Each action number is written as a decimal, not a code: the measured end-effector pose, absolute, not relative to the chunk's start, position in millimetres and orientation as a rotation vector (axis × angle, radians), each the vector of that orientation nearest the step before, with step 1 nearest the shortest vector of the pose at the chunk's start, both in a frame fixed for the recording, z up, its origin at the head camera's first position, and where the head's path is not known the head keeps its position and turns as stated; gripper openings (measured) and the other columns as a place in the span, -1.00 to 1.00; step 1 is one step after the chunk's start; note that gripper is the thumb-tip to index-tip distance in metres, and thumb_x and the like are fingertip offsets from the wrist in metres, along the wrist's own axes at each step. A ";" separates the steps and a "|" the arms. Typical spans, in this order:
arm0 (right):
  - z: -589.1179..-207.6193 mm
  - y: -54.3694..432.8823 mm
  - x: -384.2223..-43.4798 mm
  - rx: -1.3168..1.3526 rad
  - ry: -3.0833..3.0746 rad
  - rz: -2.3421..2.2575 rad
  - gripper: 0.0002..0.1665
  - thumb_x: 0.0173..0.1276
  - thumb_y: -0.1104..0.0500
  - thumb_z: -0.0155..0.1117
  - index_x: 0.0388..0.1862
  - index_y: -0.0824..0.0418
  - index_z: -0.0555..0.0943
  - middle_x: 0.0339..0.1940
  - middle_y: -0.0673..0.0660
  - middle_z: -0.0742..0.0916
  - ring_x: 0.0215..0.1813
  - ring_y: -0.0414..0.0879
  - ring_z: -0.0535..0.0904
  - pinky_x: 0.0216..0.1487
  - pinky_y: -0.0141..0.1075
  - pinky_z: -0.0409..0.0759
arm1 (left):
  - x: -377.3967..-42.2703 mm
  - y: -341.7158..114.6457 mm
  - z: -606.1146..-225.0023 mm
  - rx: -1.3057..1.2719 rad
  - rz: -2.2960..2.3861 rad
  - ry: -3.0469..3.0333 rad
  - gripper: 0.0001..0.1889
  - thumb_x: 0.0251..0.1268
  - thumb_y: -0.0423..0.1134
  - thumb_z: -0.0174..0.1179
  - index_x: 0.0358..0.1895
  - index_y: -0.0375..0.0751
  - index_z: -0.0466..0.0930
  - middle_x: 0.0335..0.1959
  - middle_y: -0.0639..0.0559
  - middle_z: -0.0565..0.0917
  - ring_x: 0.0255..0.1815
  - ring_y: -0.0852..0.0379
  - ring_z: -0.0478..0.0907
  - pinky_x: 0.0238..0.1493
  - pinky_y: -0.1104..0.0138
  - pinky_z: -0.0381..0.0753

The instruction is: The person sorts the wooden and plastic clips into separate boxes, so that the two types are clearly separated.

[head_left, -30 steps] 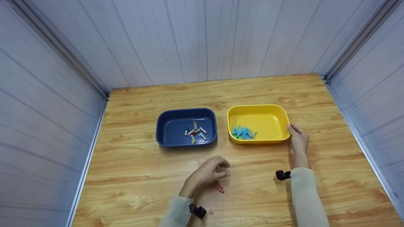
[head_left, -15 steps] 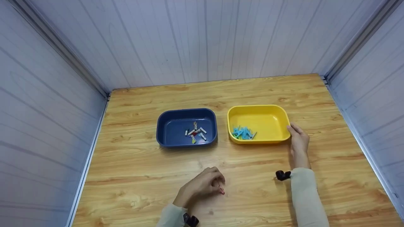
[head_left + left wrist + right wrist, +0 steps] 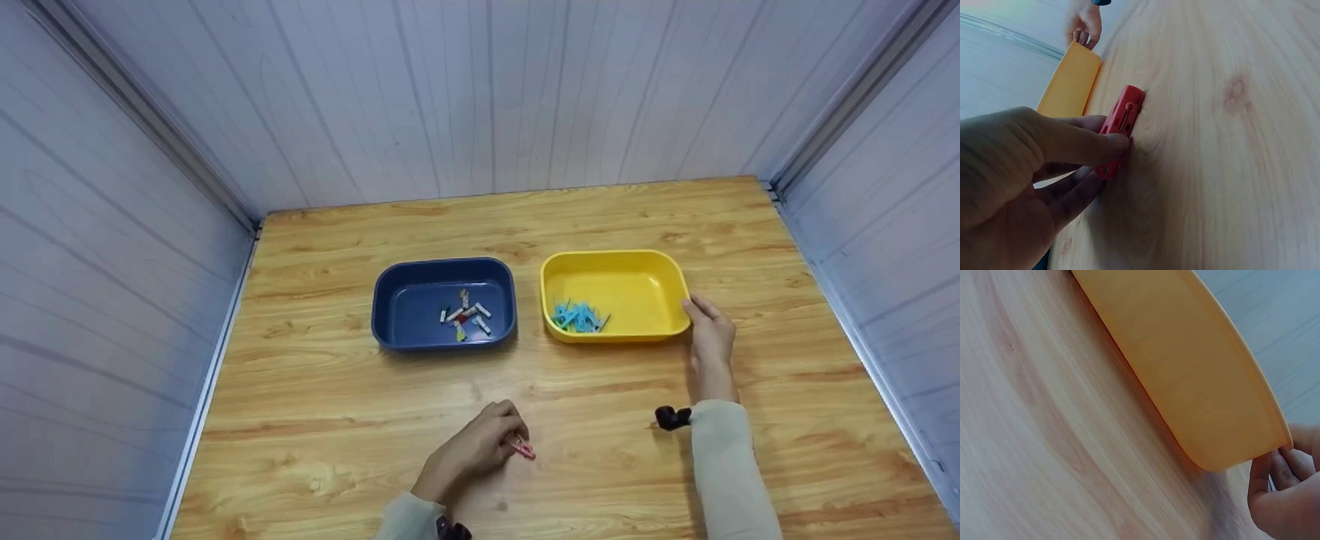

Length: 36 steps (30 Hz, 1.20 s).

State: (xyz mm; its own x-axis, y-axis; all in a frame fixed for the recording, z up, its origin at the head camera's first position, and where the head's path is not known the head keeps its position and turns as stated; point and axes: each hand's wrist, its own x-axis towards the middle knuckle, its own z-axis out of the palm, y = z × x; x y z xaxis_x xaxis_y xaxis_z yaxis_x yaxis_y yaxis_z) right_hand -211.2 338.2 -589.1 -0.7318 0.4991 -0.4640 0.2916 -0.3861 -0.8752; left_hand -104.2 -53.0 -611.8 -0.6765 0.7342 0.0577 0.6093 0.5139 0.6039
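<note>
A red clothespin [image 3: 1123, 121] is pinched between the thumb and fingers of my left hand [image 3: 478, 442], low over the front of the table; in the head view the clothespin [image 3: 523, 448] pokes out past the fingertips. My right hand [image 3: 711, 337] grips the right rim of the yellow bin [image 3: 637, 335], and the right wrist view shows its fingers [image 3: 1278, 469] curled at the rim's corner. Several light blue clothespins [image 3: 579, 316] lie in that bin's front left corner.
Left of the yellow bin stands a dark blue bin [image 3: 405, 346] with several small whitish pieces [image 3: 465, 315], some with coloured ends. The wooden table [image 3: 322, 420] is enclosed by pale panel walls [image 3: 465, 97] at the back and both sides.
My left hand has come down toward the table's front edge and taken hold of the red clothespin, which lay on the table. The right hand and both bins stay in place.
</note>
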 end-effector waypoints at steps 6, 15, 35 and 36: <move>-588.6 338.8 -210.8 -1.076 -1.688 2.250 -0.40 0.34 0.16 0.25 0.35 0.15 0.40 0.46 0.01 0.38 0.47 -0.24 0.20 0.39 -0.46 0.24 | -105.3 -51.6 -611.3 1.109 0.931 2.524 -0.83 0.13 -0.47 0.21 -0.24 -0.17 0.68 -0.24 0.04 0.53 -0.20 0.22 0.45 -0.08 0.46 0.48; -589.2 337.6 -209.8 -1.068 -1.696 2.227 -0.43 0.34 0.17 0.25 0.33 0.16 0.44 0.44 0.03 0.40 0.47 -0.21 0.22 0.37 -0.46 0.26 | -106.9 -52.1 -607.1 0.953 0.977 2.431 -0.82 0.15 -0.45 0.24 -0.19 -0.18 0.65 -0.22 0.06 0.51 -0.20 0.22 0.48 -0.14 0.52 0.49; -588.0 337.4 -211.9 -1.087 -1.678 2.248 -0.43 0.35 0.16 0.24 0.34 0.15 0.42 0.45 0.02 0.39 0.47 -0.23 0.22 0.37 -0.46 0.26 | -126.6 -35.3 -577.8 0.770 1.263 2.400 -0.79 0.16 -0.43 0.28 -0.13 -0.15 0.63 -0.19 0.07 0.55 -0.17 0.20 0.56 -0.13 0.48 0.57; -587.8 337.2 -211.8 -1.092 -1.679 2.249 -0.43 0.34 0.15 0.24 0.34 0.14 0.42 0.44 0.01 0.39 0.47 -0.24 0.22 0.37 -0.46 0.26 | -128.0 -34.0 -575.8 0.765 1.276 2.402 -0.78 0.16 -0.43 0.28 -0.12 -0.15 0.63 -0.18 0.07 0.55 -0.16 0.20 0.56 -0.12 0.47 0.56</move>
